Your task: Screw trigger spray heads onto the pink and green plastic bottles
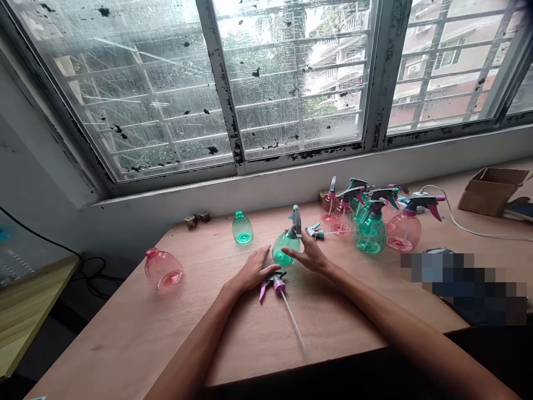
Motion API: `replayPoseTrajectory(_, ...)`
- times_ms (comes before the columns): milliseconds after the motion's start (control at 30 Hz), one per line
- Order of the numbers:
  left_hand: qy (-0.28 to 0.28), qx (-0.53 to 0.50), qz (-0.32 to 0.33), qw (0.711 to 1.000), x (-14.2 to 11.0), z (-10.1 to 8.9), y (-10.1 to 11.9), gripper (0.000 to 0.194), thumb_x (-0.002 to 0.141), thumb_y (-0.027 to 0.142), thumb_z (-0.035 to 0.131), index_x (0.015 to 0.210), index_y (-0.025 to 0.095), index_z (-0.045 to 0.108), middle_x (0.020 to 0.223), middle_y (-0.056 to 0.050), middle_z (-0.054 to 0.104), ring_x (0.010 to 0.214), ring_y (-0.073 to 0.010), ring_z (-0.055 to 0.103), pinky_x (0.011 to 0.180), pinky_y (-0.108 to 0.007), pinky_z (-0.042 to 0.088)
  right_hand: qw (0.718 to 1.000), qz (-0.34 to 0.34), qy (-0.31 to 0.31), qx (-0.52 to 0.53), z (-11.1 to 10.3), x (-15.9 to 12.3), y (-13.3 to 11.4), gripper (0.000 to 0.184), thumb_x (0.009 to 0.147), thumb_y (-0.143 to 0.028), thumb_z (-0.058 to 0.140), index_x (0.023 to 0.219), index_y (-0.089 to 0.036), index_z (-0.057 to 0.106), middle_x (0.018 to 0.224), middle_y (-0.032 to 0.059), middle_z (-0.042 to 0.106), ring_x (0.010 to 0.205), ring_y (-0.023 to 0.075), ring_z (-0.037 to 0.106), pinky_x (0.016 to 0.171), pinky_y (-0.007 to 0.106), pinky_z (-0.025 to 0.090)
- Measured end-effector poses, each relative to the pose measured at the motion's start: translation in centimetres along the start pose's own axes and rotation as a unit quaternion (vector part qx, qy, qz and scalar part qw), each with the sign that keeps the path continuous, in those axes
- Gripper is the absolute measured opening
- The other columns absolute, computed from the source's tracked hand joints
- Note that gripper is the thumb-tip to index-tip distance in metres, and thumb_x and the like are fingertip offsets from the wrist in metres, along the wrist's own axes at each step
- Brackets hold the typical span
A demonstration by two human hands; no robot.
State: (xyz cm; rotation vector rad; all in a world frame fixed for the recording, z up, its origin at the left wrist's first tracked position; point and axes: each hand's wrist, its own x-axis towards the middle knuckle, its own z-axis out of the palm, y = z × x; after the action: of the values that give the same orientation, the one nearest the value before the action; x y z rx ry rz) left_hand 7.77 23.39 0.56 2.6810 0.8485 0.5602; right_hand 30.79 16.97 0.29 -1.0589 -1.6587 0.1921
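A green spray bottle (282, 250) with a grey trigger head stands upright on the table between my hands. My right hand (313, 254) holds it from the right, thumb across the front, other fingers partly hidden. Fingers stretched out, my left hand (252, 270) is open at the bottle's left; I cannot tell whether it touches the bottle. Just below lies a loose pink-and-black spray head (278, 284), its clear tube pointing towards the front edge. A teal-and-grey spray head (315, 231) lies behind my right hand. Farther left are an open green bottle (242, 229), upright, and a tilted pink bottle (164, 270).
Several pink and green spray bottles (370, 230) with heads on cluster at the back right. Beyond them are a white cable (462, 226) and a cardboard box (491, 191). A blurred dark object (466, 286) lies at right. Two small brown blocks (197, 220) sit by the window wall.
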Motion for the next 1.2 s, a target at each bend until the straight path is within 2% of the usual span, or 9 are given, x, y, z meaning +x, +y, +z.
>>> replayPoseTrajectory(133,0.0,0.007,-0.015,1.0,0.1,0.2,-0.4,0.043,0.096,0.036,0.061,0.136,0.022,0.053,0.146,-0.011,0.053,0.129,-0.032,0.054,0.107,-0.058,0.044,0.998,-0.011,-0.012,-0.054,-1.6,0.5,0.1,0.033,0.085,-0.051,0.071,0.102,-0.023,0.064,0.096,0.0074,0.068,0.091,0.03,0.063,0.085,0.042,0.049)
replayPoseTrajectory(367,0.009,0.017,-0.01,1.0,0.3,0.2,-0.4,0.044,0.095,0.035,0.062,0.136,0.022,0.053,0.149,-0.011,0.049,0.132,-0.0329,0.051,0.108,-0.059,0.043,0.993,0.006,-0.013,-0.118,-3.2,1.0,1.3,0.025,0.088,-0.041,0.063,0.103,-0.022,0.062,0.096,0.0066,0.069,0.088,0.0273,0.063,0.081,0.037,0.047)
replayPoseTrajectory(567,0.016,0.022,-0.004,1.0,0.4,0.3,-0.8,0.045,0.095,0.035,0.063,0.137,0.022,0.052,0.152,-0.011,0.047,0.134,-0.0337,0.049,0.109,-0.06,0.042,0.976,0.081,0.047,-0.197,-4.5,1.3,2.5,0.022,0.086,-0.042,0.06,0.09,-0.02,0.06,0.079,0.0036,0.063,0.071,0.0237,0.058,0.063,0.033,0.043)
replayPoseTrajectory(733,0.014,0.025,-0.004,1.0,0.4,0.4,-1.0,0.043,0.095,0.035,0.063,0.136,0.022,0.053,0.149,-0.011,0.049,0.131,-0.0328,0.052,0.107,-0.058,0.044,0.95,0.148,0.111,-0.251,-5.1,1.3,4.2,0.023,0.087,-0.037,0.064,0.098,-0.018,0.06,0.085,0.0016,0.062,0.072,0.0192,0.059,0.067,0.033,0.047)
replayPoseTrajectory(800,0.014,0.027,-0.004,1.0,0.4,0.4,-1.0,0.043,0.095,0.034,0.062,0.135,0.022,0.054,0.149,-0.011,0.049,0.131,-0.0325,0.052,0.107,-0.058,0.044,0.941,0.164,0.139,-0.262,-5.2,1.3,5.0,0.028,0.088,-0.039,0.063,0.106,-0.018,0.059,0.092,0.0046,0.065,0.079,0.022,0.062,0.071,0.036,0.05)
replayPoseTrajectory(900,0.013,0.032,-0.004,0.999,0.4,0.5,-1.0,0.042,0.095,0.034,0.062,0.135,0.021,0.054,0.147,-0.011,0.051,0.129,-0.0321,0.054,0.106,-0.058,0.045,0.932,0.162,0.178,-0.272,-5.2,1.4,5.9,0.043,0.087,-0.042,0.06,0.122,-0.017,0.053,0.111,0.0153,0.066,0.102,0.0324,0.063,0.083,0.043,0.051)
replayPoseTrajectory(1033,0.017,0.04,-0.001,0.999,0.4,0.6,-1.2,0.041,0.095,0.034,0.063,0.133,0.021,0.055,0.146,-0.011,0.053,0.128,-0.0315,0.055,0.105,-0.057,0.046,0.921,0.138,0.23,-0.284,-4.8,1.4,6.4,0.07,0.087,-0.046,0.058,0.142,-0.012,0.031,0.136,0.0243,0.052,0.128,0.0385,0.049,0.104,0.052,0.042)
replayPoseTrajectory(1200,0.036,0.06,-0.007,0.998,0.5,0.8,-1.6,0.037,0.095,0.033,0.063,0.131,0.021,0.058,0.142,-0.011,0.056,0.125,-0.0301,0.058,0.104,-0.055,0.048,0.903,0.124,0.275,-0.306,-4.1,1.2,5.9,0.1,0.085,-0.055,0.065,0.153,-0.011,0.006,0.154,0.0297,0.03,0.142,0.0449,0.028,0.112,0.06,0.03)
